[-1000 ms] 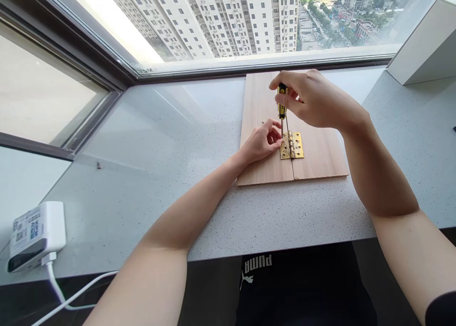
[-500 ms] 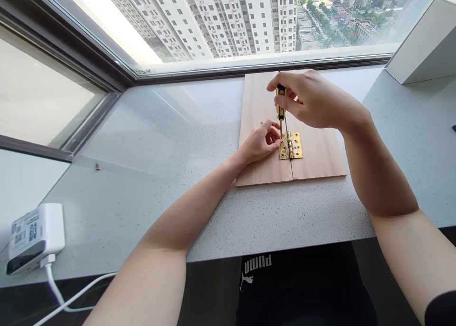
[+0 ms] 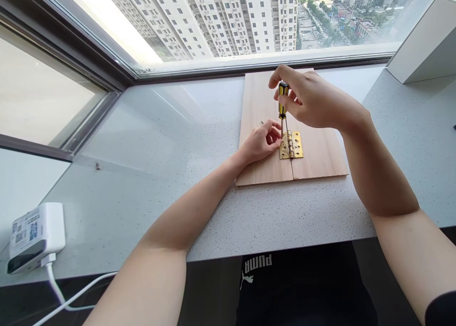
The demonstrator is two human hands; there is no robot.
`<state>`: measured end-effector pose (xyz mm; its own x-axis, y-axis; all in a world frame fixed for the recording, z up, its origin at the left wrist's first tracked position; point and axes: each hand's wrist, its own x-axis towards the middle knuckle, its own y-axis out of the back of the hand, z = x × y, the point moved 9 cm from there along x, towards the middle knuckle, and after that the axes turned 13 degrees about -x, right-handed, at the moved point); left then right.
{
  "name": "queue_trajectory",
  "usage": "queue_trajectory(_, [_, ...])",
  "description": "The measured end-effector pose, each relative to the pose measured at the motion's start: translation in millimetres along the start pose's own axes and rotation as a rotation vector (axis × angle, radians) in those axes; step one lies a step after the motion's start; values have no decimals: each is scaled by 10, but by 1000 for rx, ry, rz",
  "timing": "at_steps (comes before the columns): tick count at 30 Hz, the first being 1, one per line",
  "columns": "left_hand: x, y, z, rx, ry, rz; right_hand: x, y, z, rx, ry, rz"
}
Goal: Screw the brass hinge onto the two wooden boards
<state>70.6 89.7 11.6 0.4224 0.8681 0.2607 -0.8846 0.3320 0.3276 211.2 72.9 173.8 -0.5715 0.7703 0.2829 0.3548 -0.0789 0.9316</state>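
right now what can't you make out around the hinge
All head view.
Tip of screwdriver and any screw: too small, beside the left hand.
Left leaf of hinge: edge covered by that hand.
The white box: cut off by right edge.
Label on white device: too small to read.

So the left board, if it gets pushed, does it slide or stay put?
Probably slides easily: the left board is a thin flat panel lying on a smooth speckled countertop. It looks stiff and likely light. The brass hinge spans the seam to the right board, so that may drag along if screws hold; cannot tell.
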Motion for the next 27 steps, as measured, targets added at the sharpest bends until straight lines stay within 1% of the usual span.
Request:
queue_trajectory(5, [-30, -10, 26, -30, -22, 6, 8, -11, -53, 8, 34, 16])
queue_trajectory(7, [-39, 7, 29, -60, -37, 28, 2, -8, -83, 9, 60, 18])
queue_trajectory(11, [-35, 130, -25, -105, -32, 162, -11, 22, -104, 17, 78, 25])
queue_trajectory(14, [-21, 194, -96, -173, 14, 234, 0, 39, -90, -23, 50, 48])
queue_trajectory(19, [-9, 203, -149, -273, 85, 255, 34, 3, -46, -170, -67, 77])
queue_trajectory(22, [-12, 215, -158, -290, 104, 265, 29, -36, -34, -191, -114, 81])
queue_trajectory(25, [-6, 229, -185, -287, 110, 273, 20, -85, -120, -127, -43, 65])
queue_trajectory(27, [6, 235, -203, -286, 100, 279, 13, -122, -192, -76, 9, 29])
